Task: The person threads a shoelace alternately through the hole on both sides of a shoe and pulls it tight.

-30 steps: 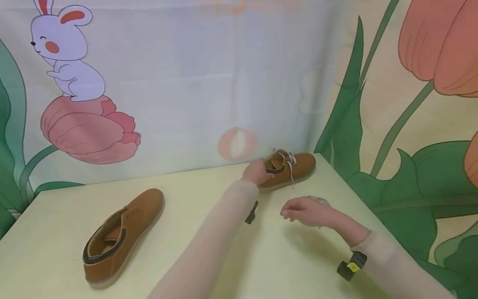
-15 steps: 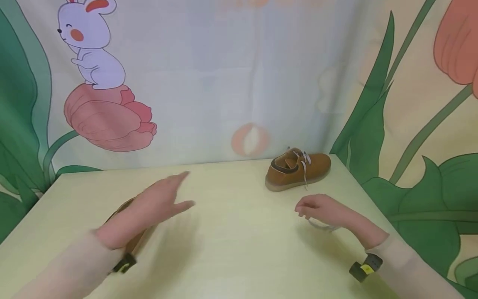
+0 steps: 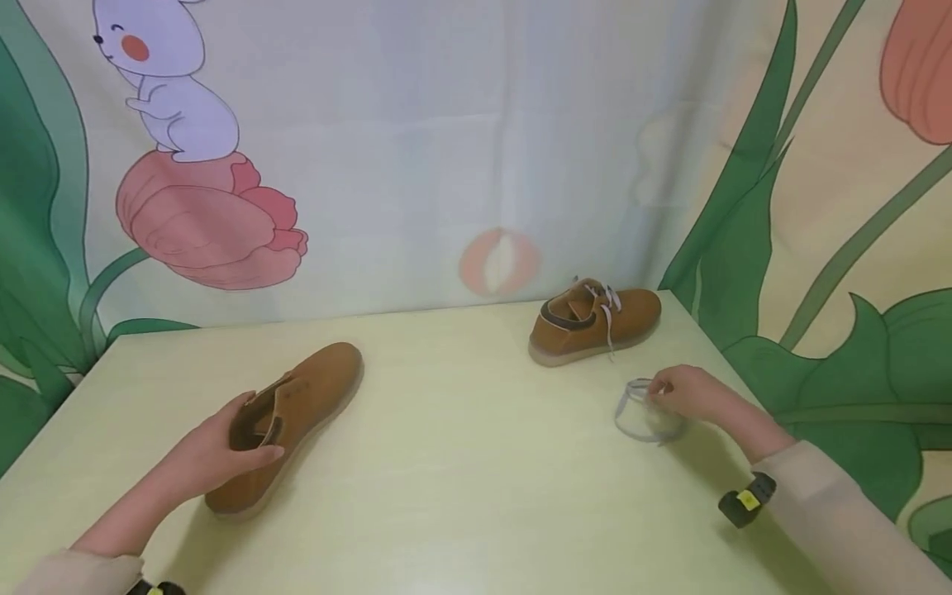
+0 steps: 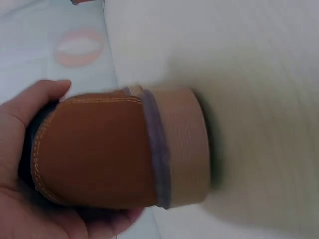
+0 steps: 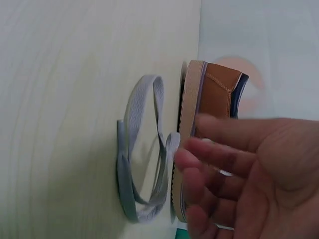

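On the left of the table, my left hand (image 3: 216, 463) grips the heel end of a brown shoe (image 3: 320, 380) that shows no lace in its eyelets. Its thumb lies along the outer side. From behind, the left wrist view shows the hand around the collar above the shoe's heel (image 4: 99, 149), its pale sole facing the table. My right hand (image 3: 692, 392) pinches a grey shoelace (image 5: 134, 114) over the right side of the table. The lace hangs in a loose loop from the curled fingers. Beyond it stands a second brown shoe (image 3: 568, 339), with laces partly threaded.
The pale yellow table (image 3: 446, 463) ends at a hanging cloth (image 3: 387, 207) printed with a rabbit and flowers. Another printed cloth (image 3: 833, 248) with tulips and leaves borders the right side. Both wrists wear a small black camera (image 3: 744, 500).
My left hand has let go of the second shoe at the back right, moved left, and taken hold of the unlaced shoe. My right hand keeps the lace, slightly farther right. The view has shifted slightly.
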The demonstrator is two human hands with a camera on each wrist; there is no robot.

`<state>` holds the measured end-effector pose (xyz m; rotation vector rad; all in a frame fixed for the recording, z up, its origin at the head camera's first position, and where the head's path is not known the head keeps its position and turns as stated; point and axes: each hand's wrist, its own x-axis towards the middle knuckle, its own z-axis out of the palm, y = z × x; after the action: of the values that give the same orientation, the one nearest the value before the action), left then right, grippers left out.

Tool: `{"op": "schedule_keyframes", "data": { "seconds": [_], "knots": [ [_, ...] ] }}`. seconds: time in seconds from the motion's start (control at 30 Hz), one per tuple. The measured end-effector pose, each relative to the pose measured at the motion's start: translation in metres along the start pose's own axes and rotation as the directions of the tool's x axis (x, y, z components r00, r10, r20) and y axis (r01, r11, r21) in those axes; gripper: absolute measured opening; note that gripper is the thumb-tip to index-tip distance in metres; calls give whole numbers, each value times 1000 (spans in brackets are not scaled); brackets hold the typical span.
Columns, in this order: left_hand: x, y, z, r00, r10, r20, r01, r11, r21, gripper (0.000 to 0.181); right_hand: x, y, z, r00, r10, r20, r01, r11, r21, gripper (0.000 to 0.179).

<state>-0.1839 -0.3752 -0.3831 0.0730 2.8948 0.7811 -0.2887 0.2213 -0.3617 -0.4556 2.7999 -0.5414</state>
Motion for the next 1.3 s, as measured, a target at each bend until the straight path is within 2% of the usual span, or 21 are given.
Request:
{"op": "schedule_keyframes", "data": {
  "seconds": [0.13, 0.23, 0.37, 0.53, 0.67, 0.77, 0.87, 0.97, 1.03, 1.13, 1.3],
  "knots": [
    [14, 13, 0, 999, 28, 31, -27, 999, -32, 104, -3, 3, -3, 993, -73, 91, 79, 995, -59, 21],
    [26, 28, 3, 996, 72, 56, -68, 996, -64, 102, -6, 4, 0, 988, -123, 98, 138, 976, -167, 18],
    [49, 50, 8, 986, 133, 97, -124, 988, -95, 99, -9, 10, 10, 982, -186, 39, 190, 937, -292, 8],
    [81, 69, 14, 969, 189, 157, -172, 978, -114, 96, -14, 16, 22, 966, -256, -47, 225, 914, -338, 10],
    [99, 76, 15, 949, 227, 219, -207, 972, -109, 94, -17, 17, 29, 964, -253, -80, 210, 912, -351, 6],
    [104, 83, 14, 940, 239, 243, -229, 971, -69, 94, -19, 16, 34, 967, -231, -110, 183, 925, -334, 8],
    [101, 95, 14, 949, 246, 196, -254, 967, 14, 91, -21, 18, 38, 965, -225, -137, 162, 917, -366, 5],
    [93, 111, 17, 957, 279, 78, -287, 952, 107, 80, -24, 21, 42, 958, -242, -154, 159, 894, -420, 11],
    [88, 121, 21, 953, 303, 2, -300, 945, 126, 67, -26, 23, 45, 953, -258, -157, 168, 885, -434, 12],
    [86, 134, 28, 949, 307, -69, -301, 949, 93, 46, -29, 26, 46, 952, -246, -182, 159, 906, -391, 12],
    [97, 140, 41, 959, 281, -48, -281, 960, -6, 29, -34, 30, 44, 962, -183, -204, 116, 947, -301, 15]
  ]
}}
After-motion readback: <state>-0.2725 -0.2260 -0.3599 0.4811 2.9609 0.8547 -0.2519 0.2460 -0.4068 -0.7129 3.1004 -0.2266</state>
